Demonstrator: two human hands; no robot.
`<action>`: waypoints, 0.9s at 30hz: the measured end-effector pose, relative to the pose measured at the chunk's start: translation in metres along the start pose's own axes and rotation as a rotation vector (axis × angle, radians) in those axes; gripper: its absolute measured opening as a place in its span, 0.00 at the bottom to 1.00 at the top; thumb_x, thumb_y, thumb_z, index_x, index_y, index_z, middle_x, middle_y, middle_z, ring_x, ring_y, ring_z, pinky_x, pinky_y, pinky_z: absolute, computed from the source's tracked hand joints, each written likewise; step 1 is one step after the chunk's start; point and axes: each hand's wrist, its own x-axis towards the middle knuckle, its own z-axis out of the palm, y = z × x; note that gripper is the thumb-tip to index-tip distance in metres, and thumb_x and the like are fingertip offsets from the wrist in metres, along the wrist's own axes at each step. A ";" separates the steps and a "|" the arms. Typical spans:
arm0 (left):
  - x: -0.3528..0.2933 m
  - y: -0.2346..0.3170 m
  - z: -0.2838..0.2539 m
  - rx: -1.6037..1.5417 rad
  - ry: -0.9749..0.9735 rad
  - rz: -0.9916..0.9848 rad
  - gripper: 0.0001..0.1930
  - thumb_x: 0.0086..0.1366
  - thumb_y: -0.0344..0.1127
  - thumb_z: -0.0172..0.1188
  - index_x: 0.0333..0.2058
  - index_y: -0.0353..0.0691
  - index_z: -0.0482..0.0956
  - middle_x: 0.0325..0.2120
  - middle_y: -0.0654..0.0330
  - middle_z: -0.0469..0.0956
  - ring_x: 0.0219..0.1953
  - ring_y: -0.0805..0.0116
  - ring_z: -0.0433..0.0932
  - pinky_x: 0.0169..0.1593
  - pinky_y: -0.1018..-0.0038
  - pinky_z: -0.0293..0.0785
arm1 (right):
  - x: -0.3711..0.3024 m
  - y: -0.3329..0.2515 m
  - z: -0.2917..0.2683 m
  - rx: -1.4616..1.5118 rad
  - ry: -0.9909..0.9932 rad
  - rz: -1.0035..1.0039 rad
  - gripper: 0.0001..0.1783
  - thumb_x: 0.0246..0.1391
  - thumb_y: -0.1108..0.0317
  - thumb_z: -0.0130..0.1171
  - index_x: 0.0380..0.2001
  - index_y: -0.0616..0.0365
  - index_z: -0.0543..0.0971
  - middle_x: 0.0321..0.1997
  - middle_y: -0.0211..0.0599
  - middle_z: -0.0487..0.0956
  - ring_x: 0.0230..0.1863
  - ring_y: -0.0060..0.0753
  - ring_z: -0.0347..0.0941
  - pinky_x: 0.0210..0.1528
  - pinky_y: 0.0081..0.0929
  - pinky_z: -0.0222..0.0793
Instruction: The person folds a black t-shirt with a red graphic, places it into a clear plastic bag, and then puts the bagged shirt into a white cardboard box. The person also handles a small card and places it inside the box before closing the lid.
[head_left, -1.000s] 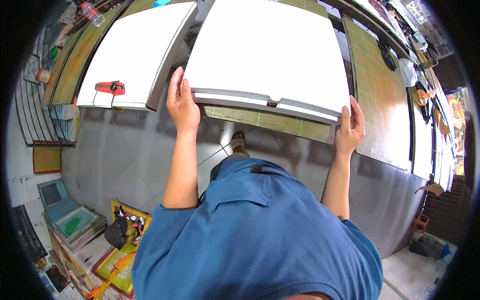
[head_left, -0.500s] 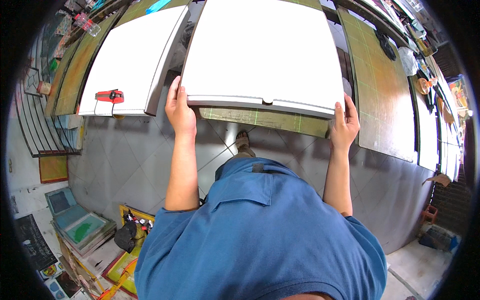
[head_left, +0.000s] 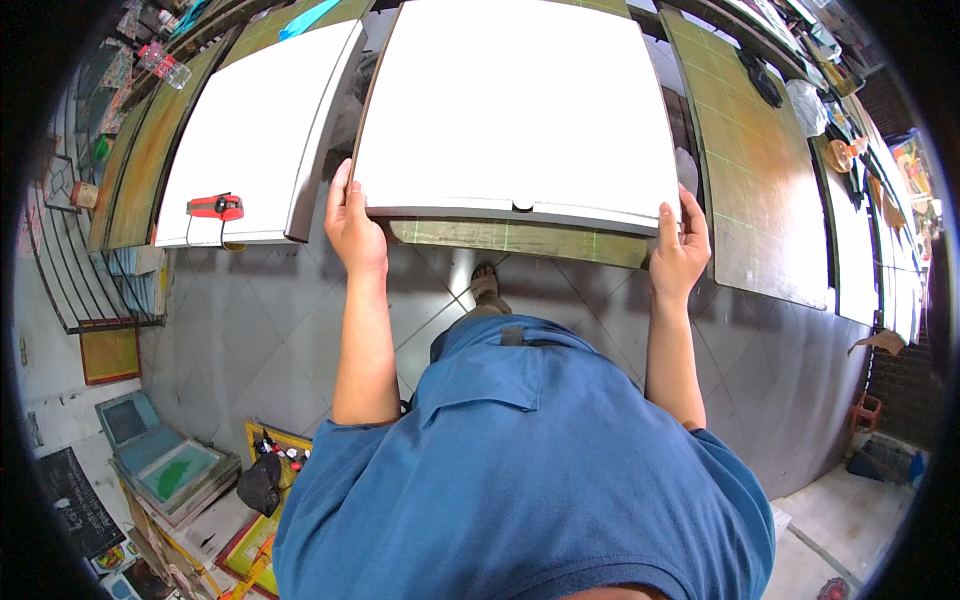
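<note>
A large flat white box (head_left: 515, 110), with a small dark notch in its front edge, lies across the olive boards in front of me. My left hand (head_left: 357, 228) grips its near left corner, thumb on the top and fingers along the side. At the near right corner my right hand (head_left: 681, 245) holds it the same way. The fingertips under the edges are partly hidden. Below the box's front edge shows a strip of olive board (head_left: 520, 237) with green lines.
To the left lies another white box (head_left: 265, 125) carrying a small red-and-black object (head_left: 216, 207). A stained board (head_left: 750, 170) stands on the right, a clear bottle (head_left: 164, 65) far left. Framed screens (head_left: 180, 465) and a black bundle (head_left: 260, 485) sit low on the left.
The white box's front edge now sits lower and flatter, with less of its front face showing. Both hands have shifted slightly left with it and keep their grip.
</note>
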 end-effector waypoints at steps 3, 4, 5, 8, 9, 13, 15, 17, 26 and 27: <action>0.001 -0.001 -0.002 0.052 0.001 0.017 0.19 0.65 0.27 0.46 0.54 0.30 0.67 0.52 0.51 0.71 0.55 0.64 0.69 0.58 0.72 0.61 | 0.000 0.000 -0.003 -0.050 -0.014 -0.028 0.18 0.56 0.78 0.54 0.50 0.72 0.70 0.51 0.47 0.74 0.53 0.31 0.70 0.56 0.25 0.65; -0.004 -0.003 0.003 0.273 0.092 0.265 0.19 0.64 0.27 0.47 0.55 0.30 0.67 0.53 0.49 0.70 0.56 0.60 0.68 0.59 0.68 0.59 | 0.001 0.001 -0.004 -0.075 -0.024 -0.029 0.18 0.56 0.78 0.54 0.50 0.72 0.70 0.51 0.47 0.74 0.53 0.31 0.70 0.56 0.26 0.65; -0.012 -0.004 0.011 0.499 0.189 0.514 0.20 0.63 0.27 0.48 0.55 0.30 0.66 0.54 0.47 0.69 0.57 0.56 0.67 0.61 0.64 0.58 | 0.003 0.003 -0.002 -0.103 -0.004 -0.082 0.19 0.52 0.78 0.57 0.48 0.69 0.72 0.52 0.47 0.73 0.53 0.37 0.70 0.56 0.30 0.65; -0.039 -0.018 0.023 0.791 -0.103 0.942 0.20 0.61 0.34 0.56 0.51 0.35 0.70 0.54 0.43 0.67 0.59 0.49 0.65 0.63 0.51 0.49 | -0.002 -0.028 0.007 -0.638 -0.041 -0.605 0.20 0.48 0.76 0.60 0.47 0.64 0.74 0.53 0.47 0.73 0.54 0.44 0.70 0.56 0.34 0.64; -0.055 -0.016 0.033 0.777 -0.289 0.903 0.16 0.59 0.36 0.59 0.46 0.39 0.75 0.53 0.49 0.70 0.59 0.54 0.66 0.64 0.52 0.46 | -0.011 -0.030 0.015 -0.558 -0.132 -0.625 0.21 0.44 0.74 0.62 0.45 0.60 0.76 0.53 0.48 0.73 0.55 0.49 0.69 0.57 0.39 0.62; -0.077 -0.012 0.055 0.876 -0.546 0.896 0.20 0.57 0.39 0.59 0.49 0.45 0.76 0.53 0.57 0.72 0.59 0.56 0.67 0.62 0.51 0.48 | -0.042 -0.042 0.056 -0.676 -0.574 -0.675 0.20 0.48 0.67 0.57 0.47 0.53 0.76 0.61 0.38 0.68 0.60 0.45 0.63 0.63 0.52 0.50; -0.077 -0.016 0.051 0.901 -0.556 0.887 0.21 0.57 0.39 0.58 0.50 0.45 0.75 0.54 0.57 0.71 0.59 0.56 0.66 0.60 0.50 0.51 | -0.052 -0.036 0.066 -0.824 -0.607 -0.675 0.21 0.48 0.66 0.55 0.49 0.50 0.76 0.62 0.32 0.68 0.62 0.41 0.62 0.64 0.51 0.48; -0.078 -0.020 0.050 0.903 -0.585 0.898 0.21 0.57 0.39 0.56 0.51 0.46 0.74 0.55 0.57 0.70 0.59 0.56 0.65 0.59 0.49 0.54 | -0.053 -0.023 0.063 -0.842 -0.542 -0.724 0.21 0.48 0.65 0.55 0.49 0.50 0.76 0.61 0.31 0.69 0.62 0.39 0.62 0.64 0.47 0.48; -0.063 0.014 0.003 0.884 -0.574 0.913 0.22 0.57 0.39 0.57 0.52 0.44 0.71 0.58 0.53 0.66 0.63 0.55 0.60 0.64 0.50 0.49 | -0.055 0.002 0.080 -0.773 -0.387 -0.934 0.17 0.50 0.64 0.56 0.45 0.52 0.76 0.56 0.31 0.75 0.58 0.37 0.67 0.62 0.34 0.47; -0.050 0.022 -0.016 0.889 -0.504 0.923 0.23 0.56 0.38 0.59 0.52 0.45 0.71 0.57 0.52 0.66 0.62 0.53 0.62 0.64 0.50 0.49 | -0.055 0.002 0.079 -0.772 -0.386 -0.938 0.17 0.50 0.64 0.56 0.45 0.52 0.76 0.56 0.31 0.75 0.58 0.37 0.67 0.62 0.34 0.47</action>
